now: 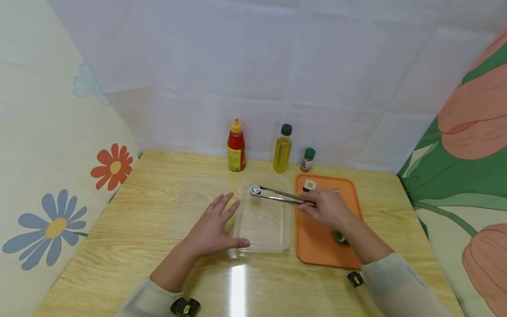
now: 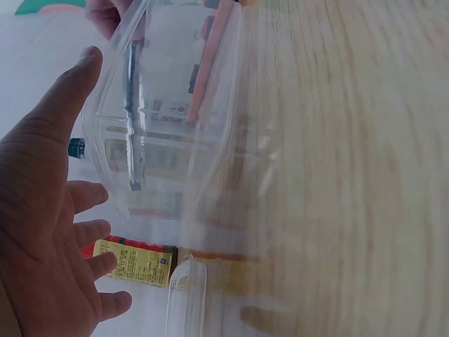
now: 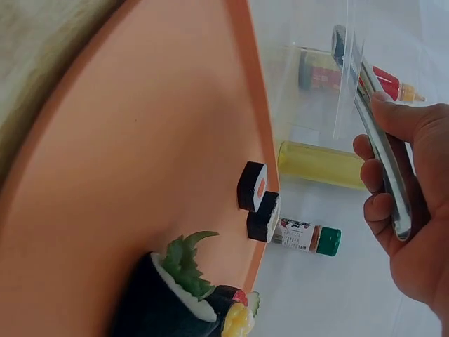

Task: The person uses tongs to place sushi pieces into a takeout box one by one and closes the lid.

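Observation:
My right hand (image 1: 328, 207) grips metal tongs (image 1: 277, 199) by their near end, over the left part of an orange tray (image 1: 317, 248). At the tongs' far tips a small sushi roll (image 1: 255, 190) is pinched, above the far left part of a clear plastic container (image 1: 287, 229). Beside that container's left side, my left hand (image 1: 211, 231) is spread with its fingers apart and its thumb at the near left rim. In the right wrist view, two sushi rolls (image 3: 252, 186) sit at the tray's edge, near a cone-shaped hand roll (image 3: 165, 302) with green leaf.
A flat clear lid (image 1: 188, 207) lies left of the container, partly behind my left hand. Along the back wall stand a red sauce bottle (image 1: 236, 149), a yellow oil bottle (image 1: 282, 154) and a small green-capped jar (image 1: 307, 160). Printed flower cloths hang at both sides.

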{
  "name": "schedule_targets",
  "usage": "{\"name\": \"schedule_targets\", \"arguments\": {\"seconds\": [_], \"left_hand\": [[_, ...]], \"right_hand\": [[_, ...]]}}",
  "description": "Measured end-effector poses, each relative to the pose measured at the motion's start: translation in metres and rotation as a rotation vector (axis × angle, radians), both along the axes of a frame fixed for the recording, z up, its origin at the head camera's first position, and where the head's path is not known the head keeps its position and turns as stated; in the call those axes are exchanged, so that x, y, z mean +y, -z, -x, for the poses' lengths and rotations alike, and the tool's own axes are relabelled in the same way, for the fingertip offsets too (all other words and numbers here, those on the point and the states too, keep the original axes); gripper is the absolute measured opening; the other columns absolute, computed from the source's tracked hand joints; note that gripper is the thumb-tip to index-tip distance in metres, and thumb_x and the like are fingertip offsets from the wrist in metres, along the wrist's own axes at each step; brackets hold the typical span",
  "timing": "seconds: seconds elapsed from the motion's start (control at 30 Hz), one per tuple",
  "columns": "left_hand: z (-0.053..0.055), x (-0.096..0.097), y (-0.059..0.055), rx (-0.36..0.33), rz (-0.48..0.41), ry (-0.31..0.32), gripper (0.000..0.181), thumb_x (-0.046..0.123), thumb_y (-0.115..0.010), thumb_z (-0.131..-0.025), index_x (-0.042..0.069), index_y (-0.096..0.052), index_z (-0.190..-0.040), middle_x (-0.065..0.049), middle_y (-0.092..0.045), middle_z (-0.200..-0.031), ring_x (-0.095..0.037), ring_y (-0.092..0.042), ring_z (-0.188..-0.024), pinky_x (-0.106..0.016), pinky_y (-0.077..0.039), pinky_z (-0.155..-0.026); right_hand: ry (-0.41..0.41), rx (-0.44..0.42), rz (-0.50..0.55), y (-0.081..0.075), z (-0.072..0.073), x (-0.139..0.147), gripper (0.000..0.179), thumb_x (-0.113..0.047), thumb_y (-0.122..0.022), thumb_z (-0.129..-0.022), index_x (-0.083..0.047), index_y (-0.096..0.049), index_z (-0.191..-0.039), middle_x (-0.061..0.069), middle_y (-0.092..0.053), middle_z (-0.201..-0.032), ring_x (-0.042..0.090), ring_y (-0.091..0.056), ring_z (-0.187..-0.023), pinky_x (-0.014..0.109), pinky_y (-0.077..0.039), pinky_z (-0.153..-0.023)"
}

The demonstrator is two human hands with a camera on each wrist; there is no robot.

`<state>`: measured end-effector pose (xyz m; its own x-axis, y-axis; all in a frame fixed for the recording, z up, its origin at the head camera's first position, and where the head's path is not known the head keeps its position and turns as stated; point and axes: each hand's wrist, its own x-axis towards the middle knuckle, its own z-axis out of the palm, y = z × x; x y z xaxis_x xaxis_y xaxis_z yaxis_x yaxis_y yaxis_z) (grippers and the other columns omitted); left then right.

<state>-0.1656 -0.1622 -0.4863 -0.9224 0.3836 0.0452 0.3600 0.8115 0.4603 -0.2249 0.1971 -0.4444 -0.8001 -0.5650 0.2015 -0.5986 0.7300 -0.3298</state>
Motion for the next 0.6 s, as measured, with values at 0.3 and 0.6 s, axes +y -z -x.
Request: {"name": "schedule_targets", "arguments": {"seconds": [0.3, 0.6], "left_hand": [[-0.001, 0.000, 0.000, -0.004, -0.005, 0.000, 0.128, 0.098, -0.057, -0.067, 0.015, -0.036, -0.163, -0.009, -0.016, -0.173, -0.039, -0.011, -0.158, -0.064, -0.027, -0.119], [-0.001, 0.000, 0.000, 0.012, -0.019, 0.007, 0.122, 0.088, -0.069, -0.070, 0.014, -0.037, -0.162, -0.011, -0.018, -0.172, -0.040, -0.012, -0.157, -0.066, -0.027, -0.119]], "right_hand": [[-0.023, -0.044, -0.027, -0.003, 0.011, -0.006, 0.031, -0.031, -0.076, -0.097, -0.017, -0.077, -0.124, -0.003, -0.078, -0.105, 0.014, -0.071, -0.085, 0.039, -0.059, -0.072], [-0.077, -0.056, -0.108, -0.015, 0.022, -0.014, 0.030, -0.028, -0.075, -0.098, -0.013, -0.077, -0.124, 0.002, -0.076, -0.109, 0.015, -0.070, -0.088, 0.039, -0.059, -0.076]]}}
